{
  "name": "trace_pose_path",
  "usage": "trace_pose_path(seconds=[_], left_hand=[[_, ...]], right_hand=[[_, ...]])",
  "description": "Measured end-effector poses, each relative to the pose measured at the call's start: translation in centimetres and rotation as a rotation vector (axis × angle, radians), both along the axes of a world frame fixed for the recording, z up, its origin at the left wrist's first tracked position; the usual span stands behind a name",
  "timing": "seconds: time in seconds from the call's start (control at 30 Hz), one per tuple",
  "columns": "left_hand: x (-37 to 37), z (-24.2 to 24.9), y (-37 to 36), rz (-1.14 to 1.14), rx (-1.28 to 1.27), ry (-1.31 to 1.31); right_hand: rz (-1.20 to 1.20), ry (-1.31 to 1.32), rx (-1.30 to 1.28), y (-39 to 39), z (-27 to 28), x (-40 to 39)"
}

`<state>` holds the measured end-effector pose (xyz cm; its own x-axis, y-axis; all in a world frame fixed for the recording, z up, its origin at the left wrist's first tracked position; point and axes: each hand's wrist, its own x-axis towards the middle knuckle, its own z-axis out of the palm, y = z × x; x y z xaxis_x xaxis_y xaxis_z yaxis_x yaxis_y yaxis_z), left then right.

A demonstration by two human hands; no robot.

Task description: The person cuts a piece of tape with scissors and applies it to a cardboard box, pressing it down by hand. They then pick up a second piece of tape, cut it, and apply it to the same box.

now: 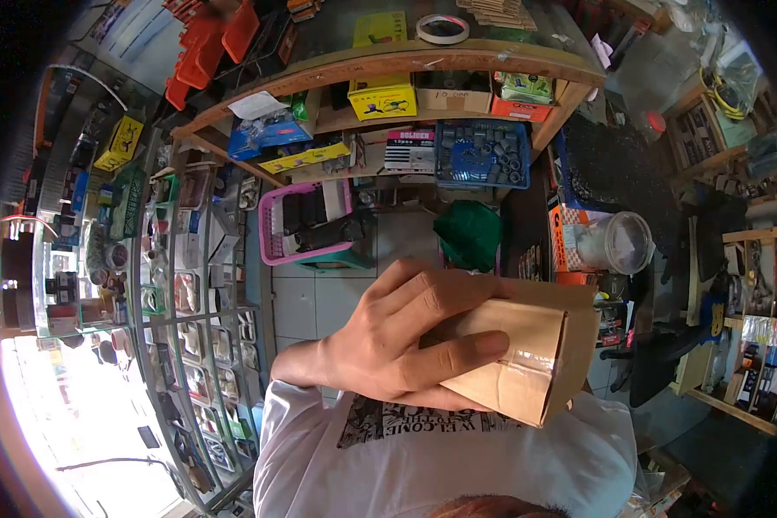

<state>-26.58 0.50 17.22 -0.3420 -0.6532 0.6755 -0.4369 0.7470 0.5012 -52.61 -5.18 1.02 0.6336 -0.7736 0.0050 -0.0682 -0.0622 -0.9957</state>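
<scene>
A brown cardboard box (pixel 514 354), with clear tape on its near side, is held in front of my chest. My left hand (pixel 406 332) reaches across from the left and is closed on it, thumb along the near side and fingers over the top. The box's right end (pixel 574 350) has a cardboard flap standing out. My right hand does not show; the box covers the area where it could be. Behind the box, a green bag (pixel 468 235) stands low by the shelf.
Ahead is a wooden-framed counter (pixel 388 69) with yellow boxes and a blue tray of grey fittings (pixel 482 155). A pink basket (pixel 306 220) with dark items sits on the tiled floor. Glass shelves (pixel 198 302) line the left; a clear plastic jar (pixel 622 243) stands right.
</scene>
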Motion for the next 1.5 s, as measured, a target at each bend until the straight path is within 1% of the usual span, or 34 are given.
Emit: trace_pose_path(seconds=[0.2,0.33,0.43,0.5,0.67,0.73,0.87,0.93,1.03,1.13,1.23,1.33,1.43,1.47,1.5], left_hand=[[-0.3,0.0,-0.6,-0.014,-0.084,0.018],[-0.3,1.0,-0.5,-0.008,-0.059,-0.038],[-0.5,1.0,-0.6,-0.029,-0.047,-0.012],[-0.4,1.1,-0.6,-0.002,-0.056,-0.068],[0.3,2.3,-1.0,-0.053,-0.016,-0.176],[0.4,1.9,-1.2,-0.048,-0.08,-0.214],[0.4,1.8,-1.5,-0.031,0.001,-0.183],[0.2,1.9,-1.5,-0.045,0.023,-0.2],[-0.1,1.6,-2.2,-0.093,-0.078,-0.172],[0.3,1.4,-2.4,-0.149,0.003,-0.17],[0.4,0.7,-2.7,-0.125,0.101,-0.13],[0.4,-0.2,-3.3,-0.143,0.094,-0.077],[0.6,-1.3,-3.9,-0.127,0.294,0.074],[1.0,-2.6,-4.8,-0.144,0.268,0.123],[0.7,-3.6,-5.0,-0.077,0.414,0.292]], right_hand=[[-0.004,-0.001,-0.002,0.5,0.1,-0.4],[-0.001,-0.001,-0.006,0.9,0.1,-0.6],[-0.001,0.0,-0.005,1.2,0.1,-0.9],[0.001,-0.001,-0.01,1.4,0.2,-1.0],[-0.001,-0.004,-0.034,1.4,0.2,-1.1],[0.003,-0.007,-0.054,1.3,0.3,-1.1],[0.014,-0.016,-0.119,0.9,0.8,-1.0],[0.016,-0.022,-0.17,0.6,1.3,-0.8],[0.019,-0.029,-0.279,0.0,2.4,-0.6],[0.022,-0.037,-0.428,-0.7,3.5,0.1],[0.02,-0.055,-0.611,-1.5,4.5,1.2],[0.003,-0.077,-0.786,-2.5,5.3,2.8],[-0.047,-0.095,-0.933,-4.1,5.8,5.2],[-0.069,-0.101,-0.972,-4.4,5.9,5.9],[-0.088,-0.105,-0.987,-4.8,6.0,6.3]])
